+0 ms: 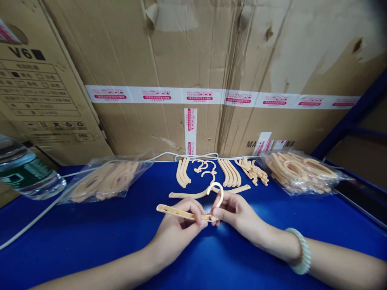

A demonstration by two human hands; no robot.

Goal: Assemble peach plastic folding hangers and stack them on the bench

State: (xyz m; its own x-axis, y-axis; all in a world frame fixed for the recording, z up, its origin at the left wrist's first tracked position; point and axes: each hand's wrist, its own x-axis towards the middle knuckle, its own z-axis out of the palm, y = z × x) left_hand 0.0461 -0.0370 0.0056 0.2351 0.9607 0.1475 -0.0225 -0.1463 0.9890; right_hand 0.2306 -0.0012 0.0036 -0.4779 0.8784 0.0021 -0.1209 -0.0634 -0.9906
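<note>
My left hand (178, 229) pinches a flat beige plastic hanger arm (173, 212) that sticks out to the left. My right hand (234, 213) pinches the same piece at its right end, where a curved beige hook (220, 193) rises from it. Both hands hover just above the blue table (105, 233). Behind them lies an assembled beige hanger (193, 194). Further back, loose beige parts lie in rows: curved arms (182, 172), small hooks (204, 165), more arms (230, 173) and a small heap of clips (252, 171).
Two clear plastic bags of beige parts lie at the left (104, 181) and right (302, 171). A water bottle (26, 173) lies at the far left. A white cable (33, 219) runs across the table. Cardboard boxes (196, 72) wall off the back. A dark tablet (365, 197) sits at the right edge.
</note>
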